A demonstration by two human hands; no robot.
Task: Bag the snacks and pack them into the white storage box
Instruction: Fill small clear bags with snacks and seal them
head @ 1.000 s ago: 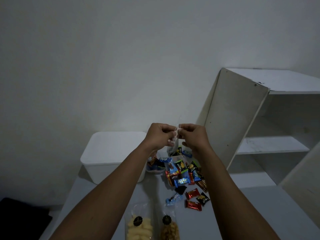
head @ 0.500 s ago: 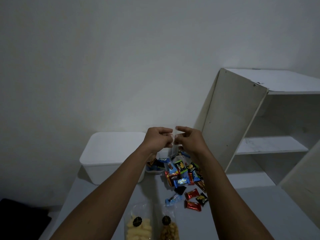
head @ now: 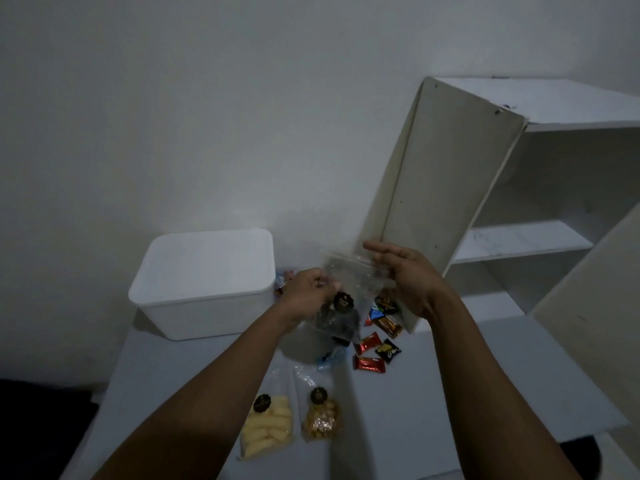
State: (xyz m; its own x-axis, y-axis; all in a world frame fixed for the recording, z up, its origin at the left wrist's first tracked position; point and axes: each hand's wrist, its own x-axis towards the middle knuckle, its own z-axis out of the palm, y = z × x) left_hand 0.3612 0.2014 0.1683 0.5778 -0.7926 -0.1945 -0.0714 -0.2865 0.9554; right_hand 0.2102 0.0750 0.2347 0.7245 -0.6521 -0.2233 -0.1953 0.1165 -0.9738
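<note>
A pale counter stands against a plain wall, with a white shelf unit at the right of the frame. The white storage box sits left of centre. Above the loose wrapped snacks, the left hand pinches a clear bag with dark contents. The right hand is flat with straight fingers at the bag's top edge, gripping nothing. Two filled bags lie at lower centre.
</note>
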